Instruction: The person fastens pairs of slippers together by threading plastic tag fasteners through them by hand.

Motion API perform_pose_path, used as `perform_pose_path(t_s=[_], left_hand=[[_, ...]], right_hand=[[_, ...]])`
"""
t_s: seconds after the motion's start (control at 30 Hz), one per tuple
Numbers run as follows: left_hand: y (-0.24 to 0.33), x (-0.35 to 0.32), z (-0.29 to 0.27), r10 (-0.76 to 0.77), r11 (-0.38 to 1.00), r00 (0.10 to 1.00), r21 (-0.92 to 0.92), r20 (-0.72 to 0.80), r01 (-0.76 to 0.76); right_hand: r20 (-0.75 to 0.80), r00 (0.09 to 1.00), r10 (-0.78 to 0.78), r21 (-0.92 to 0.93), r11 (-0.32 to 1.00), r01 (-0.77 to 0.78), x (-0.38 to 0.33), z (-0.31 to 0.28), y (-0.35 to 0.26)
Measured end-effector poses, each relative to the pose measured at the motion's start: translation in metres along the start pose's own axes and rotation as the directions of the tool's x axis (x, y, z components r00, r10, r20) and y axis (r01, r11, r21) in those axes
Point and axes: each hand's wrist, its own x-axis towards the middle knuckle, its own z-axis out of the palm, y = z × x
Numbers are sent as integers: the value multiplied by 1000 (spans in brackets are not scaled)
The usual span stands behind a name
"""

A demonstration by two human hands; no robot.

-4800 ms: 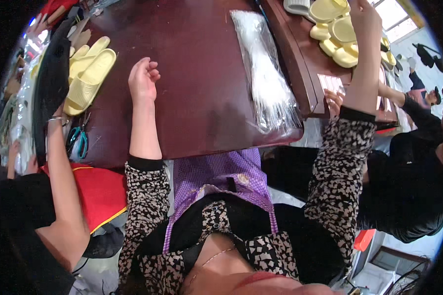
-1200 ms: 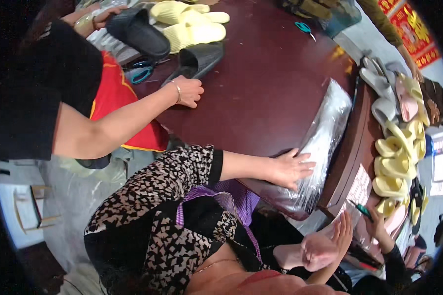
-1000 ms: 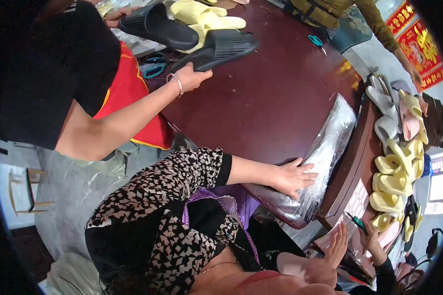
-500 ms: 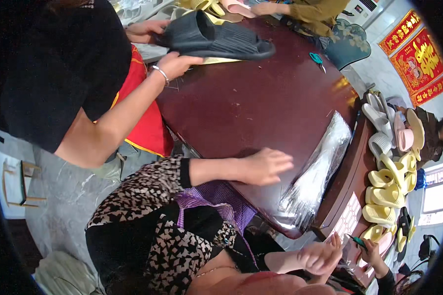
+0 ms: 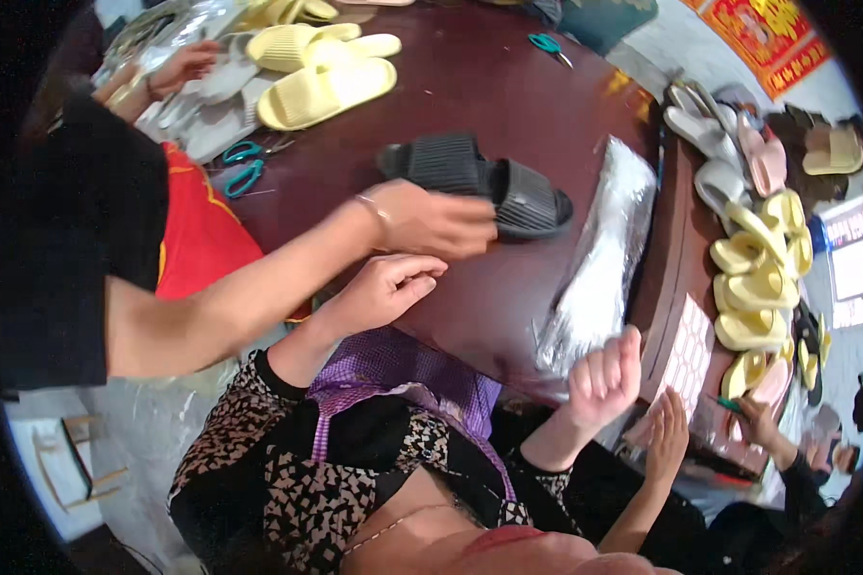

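Observation:
My left hand (image 5: pixel 385 290) is over the near table edge, fingers loosely bent and thumb apart, with nothing visible in it. Just beyond it, a co-worker's blurred hand (image 5: pixel 436 222) reaches across a pair of black ribbed slippers (image 5: pixel 532 199) lying on the dark red table (image 5: pixel 431 86). At the right, my right hand (image 5: pixel 604 379) is raised with its fingers curled in; whatever it may hold is hidden. Close to it is a clear-wrapped bundle of thin white strands (image 5: pixel 604 249). Another person's open hand (image 5: pixel 669 436) is nearby.
Yellow slippers (image 5: pixel 326 93) and grey slippers (image 5: pixel 222 120) sit at the far left, by teal-handled scissors (image 5: pixel 244 171). Other scissors (image 5: pixel 549 45) lie farther back. Several slippers (image 5: pixel 758 292) line the right side, where a person's hand (image 5: pixel 759 422) holds a green-handled tool.
The co-worker has set the black slippers down in front of me. My left hand has drawn back leftward and curled; my right hand has risen away from the hand with the green-handled tool.

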Motion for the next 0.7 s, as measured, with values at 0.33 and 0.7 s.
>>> perform_pose_path(t_s=[0.33,0.7], left_hand=[[-18,53,-25,-322,868,885,-479,-337,133],[-37,57,-38,-440,724,893,-627,-97,288]], right_hand=[[-278,958,-69,-274,962,-11,8,-11,-4],[-446,867,-223,-625,771,-123,55,-45,19]])
